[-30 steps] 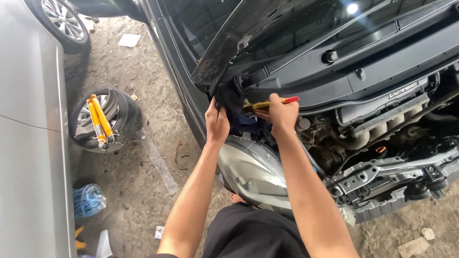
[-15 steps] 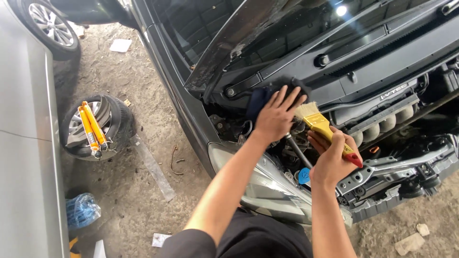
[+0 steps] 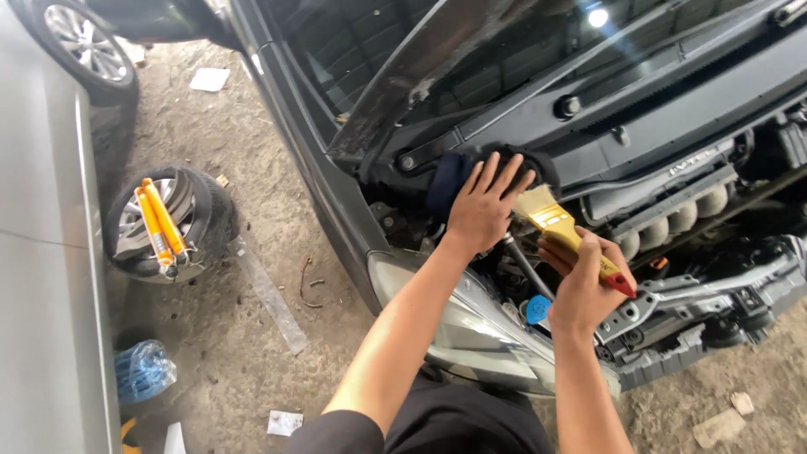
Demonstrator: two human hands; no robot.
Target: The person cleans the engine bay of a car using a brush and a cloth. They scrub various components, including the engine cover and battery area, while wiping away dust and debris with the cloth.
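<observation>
Left hand [image 3: 483, 206] reaches over the headlight [image 3: 471, 332], fingers spread flat on a dark cloth [image 3: 450, 176] in the engine bay. Right hand [image 3: 584, 282], just right of it, fingers clenched around a yellow paintbrush [image 3: 561, 227], bristles toward the cloth.

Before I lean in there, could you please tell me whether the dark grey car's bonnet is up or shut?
Up: the dark grey bonnet is raised and the engine bay lies exposed.
</observation>
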